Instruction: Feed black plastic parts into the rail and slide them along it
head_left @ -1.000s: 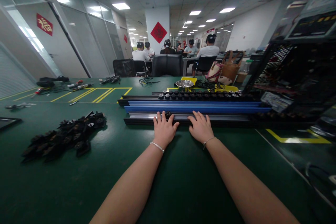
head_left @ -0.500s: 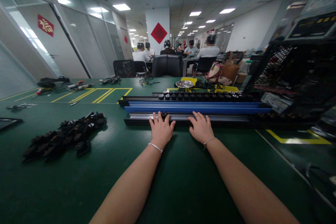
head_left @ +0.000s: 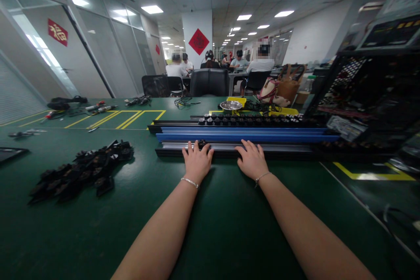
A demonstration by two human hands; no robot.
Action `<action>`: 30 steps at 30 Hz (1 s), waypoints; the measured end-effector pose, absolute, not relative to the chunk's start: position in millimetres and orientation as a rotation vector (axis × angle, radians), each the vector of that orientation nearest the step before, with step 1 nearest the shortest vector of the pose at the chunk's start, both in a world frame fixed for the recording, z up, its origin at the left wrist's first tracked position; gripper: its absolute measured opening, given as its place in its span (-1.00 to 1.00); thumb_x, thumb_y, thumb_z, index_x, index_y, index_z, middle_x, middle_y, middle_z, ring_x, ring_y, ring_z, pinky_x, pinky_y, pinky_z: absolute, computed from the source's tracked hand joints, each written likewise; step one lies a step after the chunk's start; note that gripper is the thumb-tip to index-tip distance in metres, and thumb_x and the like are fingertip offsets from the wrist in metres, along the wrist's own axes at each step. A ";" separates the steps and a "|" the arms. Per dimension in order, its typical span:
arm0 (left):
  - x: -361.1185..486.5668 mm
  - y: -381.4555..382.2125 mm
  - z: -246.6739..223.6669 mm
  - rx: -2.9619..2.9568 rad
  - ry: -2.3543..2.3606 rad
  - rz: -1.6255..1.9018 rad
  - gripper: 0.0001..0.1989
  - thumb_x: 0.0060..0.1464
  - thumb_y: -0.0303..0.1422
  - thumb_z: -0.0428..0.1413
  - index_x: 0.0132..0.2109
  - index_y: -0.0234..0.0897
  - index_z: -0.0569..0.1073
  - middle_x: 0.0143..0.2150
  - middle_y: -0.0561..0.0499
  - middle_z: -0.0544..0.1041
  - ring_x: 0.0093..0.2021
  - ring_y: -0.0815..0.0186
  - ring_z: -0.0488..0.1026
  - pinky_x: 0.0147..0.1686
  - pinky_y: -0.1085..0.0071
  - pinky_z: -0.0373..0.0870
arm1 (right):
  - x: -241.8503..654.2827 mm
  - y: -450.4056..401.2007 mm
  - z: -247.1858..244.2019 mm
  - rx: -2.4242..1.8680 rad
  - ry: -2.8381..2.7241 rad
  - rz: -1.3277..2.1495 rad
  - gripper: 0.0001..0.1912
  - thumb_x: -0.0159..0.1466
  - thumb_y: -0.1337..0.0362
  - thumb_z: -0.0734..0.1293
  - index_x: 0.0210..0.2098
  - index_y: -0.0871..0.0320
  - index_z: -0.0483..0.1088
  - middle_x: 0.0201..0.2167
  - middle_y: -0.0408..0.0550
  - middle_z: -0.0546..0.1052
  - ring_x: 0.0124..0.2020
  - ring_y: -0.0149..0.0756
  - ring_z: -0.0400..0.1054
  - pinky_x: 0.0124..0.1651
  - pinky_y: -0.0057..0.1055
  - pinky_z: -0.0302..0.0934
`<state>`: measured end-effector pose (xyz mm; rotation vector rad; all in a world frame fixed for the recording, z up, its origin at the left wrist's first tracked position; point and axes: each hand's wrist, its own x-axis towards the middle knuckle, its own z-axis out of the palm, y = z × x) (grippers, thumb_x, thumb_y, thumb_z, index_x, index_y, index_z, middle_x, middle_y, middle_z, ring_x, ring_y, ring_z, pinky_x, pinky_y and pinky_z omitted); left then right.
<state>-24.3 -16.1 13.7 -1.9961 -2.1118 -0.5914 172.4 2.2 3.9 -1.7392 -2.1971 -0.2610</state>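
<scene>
A long black rail with a silver-grey channel (head_left: 285, 148) lies across the table before me. My left hand (head_left: 197, 162) rests on it near its left end, fingers spread over and beside a small black part (head_left: 203, 143) sitting in the channel. The fingers partly hide that part, and I cannot tell how firmly they touch it. Farther right, my right hand (head_left: 252, 161) lies on the same rail with its fingers apart, holding nothing. Directly behind runs a blue rail (head_left: 249, 134), and beyond it stands a row of small black parts (head_left: 251, 119) on another black rail.
On the left of the green table lies a heap of black parts (head_left: 82, 168). A metal bowl (head_left: 231, 105) and yellow trays (head_left: 236, 100) stand at the back. Dark equipment (head_left: 357, 92) rises on the right. Cables and tools lie far left; people sit beyond the table.
My left hand has shifted a little to the left along the rail, and the small black part by its fingers has moved slightly left too. My right hand has stayed almost still.
</scene>
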 end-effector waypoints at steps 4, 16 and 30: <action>-28.4 -15.9 16.4 -1.975 -2.138 -0.595 -0.53 0.19 -0.03 -0.24 0.10 0.07 0.38 0.25 -0.06 0.26 0.28 0.00 0.04 0.19 -0.12 -0.11 | 172.2 2.2 5.1 -1.743 -2.203 -0.248 -0.59 0.17 0.32 0.18 0.01 0.04 0.35 0.24 0.04 0.18 0.25 -0.08 -0.02 0.22 0.02 -0.19; -35.8 -10.6 13.7 -1.891 -2.154 -0.616 -0.53 0.20 -0.04 -0.26 0.09 0.07 0.40 0.22 -0.09 0.30 0.27 -0.03 0.08 0.17 -0.14 -0.08 | 173.6 3.1 2.7 -1.732 -2.194 -0.264 -0.60 0.17 0.31 0.19 0.00 0.04 0.36 0.24 0.04 0.19 0.25 -0.08 -0.01 0.22 0.01 -0.18; -42.4 -8.5 12.8 -1.822 -2.200 -0.638 -0.52 0.21 -0.07 -0.27 0.07 0.04 0.42 0.20 -0.11 0.33 0.26 -0.05 0.09 0.16 -0.18 -0.10 | 174.0 3.1 3.9 -1.739 -2.207 -0.237 -0.59 0.17 0.32 0.18 0.02 0.05 0.35 0.25 0.04 0.18 0.25 -0.09 -0.03 0.22 0.00 -0.19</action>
